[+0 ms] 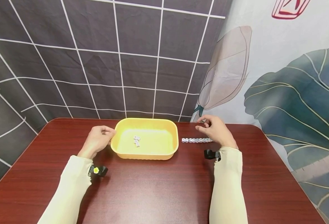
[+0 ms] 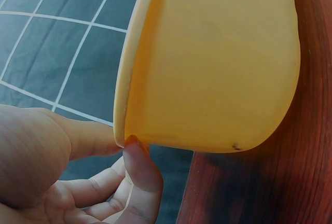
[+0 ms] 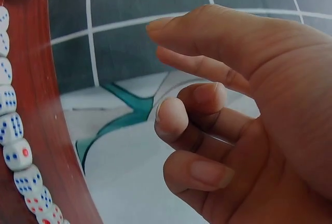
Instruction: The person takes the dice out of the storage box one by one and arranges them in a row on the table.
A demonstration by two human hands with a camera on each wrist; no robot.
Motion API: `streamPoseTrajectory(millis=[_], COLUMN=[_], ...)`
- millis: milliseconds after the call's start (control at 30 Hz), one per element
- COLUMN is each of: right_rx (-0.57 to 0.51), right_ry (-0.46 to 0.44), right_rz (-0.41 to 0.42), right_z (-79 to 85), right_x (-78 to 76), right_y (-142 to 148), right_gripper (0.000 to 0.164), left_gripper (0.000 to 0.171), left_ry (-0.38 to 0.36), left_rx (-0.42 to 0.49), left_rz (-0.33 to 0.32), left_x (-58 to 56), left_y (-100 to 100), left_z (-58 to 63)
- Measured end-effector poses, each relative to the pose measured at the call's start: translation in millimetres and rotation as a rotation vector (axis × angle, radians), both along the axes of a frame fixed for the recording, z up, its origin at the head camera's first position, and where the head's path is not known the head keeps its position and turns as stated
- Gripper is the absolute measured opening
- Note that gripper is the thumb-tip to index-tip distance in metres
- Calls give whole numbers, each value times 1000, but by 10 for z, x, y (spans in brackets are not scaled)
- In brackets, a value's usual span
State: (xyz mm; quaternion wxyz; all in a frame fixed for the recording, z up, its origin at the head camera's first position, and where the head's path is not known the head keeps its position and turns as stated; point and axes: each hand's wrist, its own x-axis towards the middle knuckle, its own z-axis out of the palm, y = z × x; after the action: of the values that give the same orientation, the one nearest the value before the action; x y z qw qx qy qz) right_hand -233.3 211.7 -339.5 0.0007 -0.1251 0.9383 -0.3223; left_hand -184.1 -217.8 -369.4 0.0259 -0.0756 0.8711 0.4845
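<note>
A yellow plastic basin stands on the table with several white dice inside, left of its middle. My left hand pinches the basin's left end at the rim between thumb and finger; the left wrist view shows the fingertips right at the rim's corner. To the right of the basin runs a row of white dice, set close side by side, with blue and red pips. Above the right end of that row hovers my right hand, fingers loosely bent, thumb and forefinger apart, nothing between them.
The dark red wooden table ends at the back against a grey gridded cloth. A white cloth with printed leaves hangs at the right. Black wrist cameras sit at both cuffs.
</note>
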Motion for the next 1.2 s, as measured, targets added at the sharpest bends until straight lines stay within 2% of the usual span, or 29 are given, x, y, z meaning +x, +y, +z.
streamPoseTrajectory(millis=[500, 967, 1200], right_rx=[-40, -46, -58], right_ry=[34, 62, 48], right_rz=[87, 89, 90], right_z=[18, 16, 12], right_x=[-20, -25, -8], right_y=[-363, -718, -877], right_gripper=[23, 17, 16], left_gripper=[32, 31, 31], left_ry=[-8, 0, -10], left_rx=[-2, -5, -5], left_rz=[2, 1, 2], left_x=[1, -7, -8], left_y=[3, -2, 2], left_z=[1, -4, -3])
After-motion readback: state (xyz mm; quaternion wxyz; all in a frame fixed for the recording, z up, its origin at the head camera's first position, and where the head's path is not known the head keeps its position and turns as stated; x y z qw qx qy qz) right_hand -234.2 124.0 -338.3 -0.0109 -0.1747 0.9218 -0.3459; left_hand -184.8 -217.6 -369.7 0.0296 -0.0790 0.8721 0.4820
